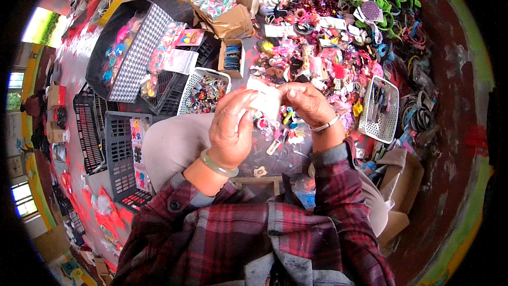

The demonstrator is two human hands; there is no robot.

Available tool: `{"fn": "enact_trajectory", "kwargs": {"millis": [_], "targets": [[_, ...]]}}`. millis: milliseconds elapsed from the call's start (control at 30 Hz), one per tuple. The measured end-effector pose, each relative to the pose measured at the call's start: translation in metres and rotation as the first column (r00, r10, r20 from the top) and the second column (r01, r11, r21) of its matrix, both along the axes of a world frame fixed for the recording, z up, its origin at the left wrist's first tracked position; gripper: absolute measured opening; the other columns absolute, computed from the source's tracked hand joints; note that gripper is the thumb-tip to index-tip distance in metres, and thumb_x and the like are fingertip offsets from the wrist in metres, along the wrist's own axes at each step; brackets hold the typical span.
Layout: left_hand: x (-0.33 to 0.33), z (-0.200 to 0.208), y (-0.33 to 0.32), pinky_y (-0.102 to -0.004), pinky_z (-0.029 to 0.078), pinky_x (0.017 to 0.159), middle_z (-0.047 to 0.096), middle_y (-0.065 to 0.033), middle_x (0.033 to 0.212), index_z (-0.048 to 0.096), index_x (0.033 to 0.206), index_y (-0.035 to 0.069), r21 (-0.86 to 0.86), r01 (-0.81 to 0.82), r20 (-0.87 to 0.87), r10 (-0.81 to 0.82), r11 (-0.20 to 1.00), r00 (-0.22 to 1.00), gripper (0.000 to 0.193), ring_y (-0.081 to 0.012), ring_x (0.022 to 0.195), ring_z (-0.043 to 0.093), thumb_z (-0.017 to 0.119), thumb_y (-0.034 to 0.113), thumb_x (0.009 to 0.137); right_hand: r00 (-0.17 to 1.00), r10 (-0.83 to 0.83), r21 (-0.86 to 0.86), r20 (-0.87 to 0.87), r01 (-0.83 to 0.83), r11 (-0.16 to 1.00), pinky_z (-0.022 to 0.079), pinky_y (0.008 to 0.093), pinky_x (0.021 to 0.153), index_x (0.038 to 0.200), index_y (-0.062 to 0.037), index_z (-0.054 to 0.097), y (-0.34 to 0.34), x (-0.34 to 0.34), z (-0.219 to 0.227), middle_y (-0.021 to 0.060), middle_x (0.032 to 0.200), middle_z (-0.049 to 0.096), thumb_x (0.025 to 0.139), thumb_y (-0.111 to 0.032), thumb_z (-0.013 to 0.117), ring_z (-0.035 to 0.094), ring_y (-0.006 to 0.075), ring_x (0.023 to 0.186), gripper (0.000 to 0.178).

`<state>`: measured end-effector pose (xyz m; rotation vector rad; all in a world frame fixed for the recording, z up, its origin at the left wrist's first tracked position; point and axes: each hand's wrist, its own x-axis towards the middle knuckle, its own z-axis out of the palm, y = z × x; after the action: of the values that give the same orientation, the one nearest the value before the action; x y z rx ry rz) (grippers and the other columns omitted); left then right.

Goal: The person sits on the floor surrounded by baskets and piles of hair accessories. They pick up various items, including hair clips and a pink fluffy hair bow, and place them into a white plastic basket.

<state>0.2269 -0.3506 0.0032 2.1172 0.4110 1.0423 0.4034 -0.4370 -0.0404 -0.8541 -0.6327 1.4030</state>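
Between my two hands is a small white card (266, 101), pale and overexposed, so I cannot make out any detail on it. My left hand (230, 127), with a pale bangle at the wrist, has its fingers closed on the card's left edge. On the opposite side my right hand (308, 105), wearing a thin light bracelet, pinches the upper right corner between thumb and bent fingers. Below and beyond the card lies a heap of small hair accessories (317, 61) in pink, red and white. A flower-shaped piece (259, 171) lies near my lap.
White baskets with small items stand to the left (203, 95) and right (379, 108). A cardboard box (225, 21) of small packets sits at the back, near a houndstooth box (140, 53). Black crates (119, 153) stand at left; green hair bands (389, 8) lie far right.
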Motion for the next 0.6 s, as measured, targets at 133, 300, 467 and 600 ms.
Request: {"fn": "enact_trajectory", "kwargs": {"millis": [133,300,467,600], "targets": [[0.003,0.0,0.0,-0.0353,0.041,0.089,0.054,-0.0139,0.108,0.052,0.11,0.0,0.042,0.005,-0.146,0.001,0.999,0.989,0.037,-0.0292,0.103,0.051,0.055,-0.008,0.074,0.991,-0.002,-0.211,0.134,0.031,0.977,0.042,0.0205,0.06,0.084,-0.0018,0.062,0.002,-0.002,0.006,-0.0003,0.071,0.059,0.079,-0.016,0.063,0.054,0.0075,0.065,0.015],[0.006,-0.006,0.0,-0.0389,0.033,0.097,0.052,-0.0144,0.114,0.054,0.107,0.0,0.059,0.002,-0.232,0.012,0.998,0.973,0.035,-0.03,0.112,0.045,0.053,-0.005,0.072,0.931,-0.344,-0.323,-0.12,0.291,0.901,0.042,0.0227,0.054,0.079,-0.0039,0.06,-0.006,0.014,-0.079,0.0012,0.067,0.057,0.079,-0.016,0.062,0.053,0.0099,0.06,0.012],[0.003,-0.004,0.001,-0.0388,0.032,0.098,0.054,-0.0136,0.113,0.058,0.098,0.001,0.049,0.044,-0.309,-0.027,0.998,0.951,0.027,-0.0297,0.113,0.045,0.051,-0.005,0.073,0.759,-0.649,-0.5,-0.054,0.543,0.675,0.042,0.0249,0.052,0.084,-0.005,0.055,-0.091,0.051,-0.23,0.0075,0.072,0.059,0.081,-0.015,0.056,0.054,0.0147,0.059,0.01],[0.005,-0.006,0.002,-0.0368,0.033,0.097,0.055,-0.0143,0.112,0.06,0.095,0.0,-0.196,0.082,-0.204,-0.123,0.977,0.971,0.024,-0.0274,0.111,0.048,0.05,-0.006,0.074,0.386,-0.882,-0.61,-0.271,0.64,0.468,0.044,0.0244,0.045,0.083,-0.0058,0.053,-0.204,0.076,-0.317,0.0074,0.066,0.059,0.085,-0.019,0.048,0.056,0.0166,0.055,0.014]]}}
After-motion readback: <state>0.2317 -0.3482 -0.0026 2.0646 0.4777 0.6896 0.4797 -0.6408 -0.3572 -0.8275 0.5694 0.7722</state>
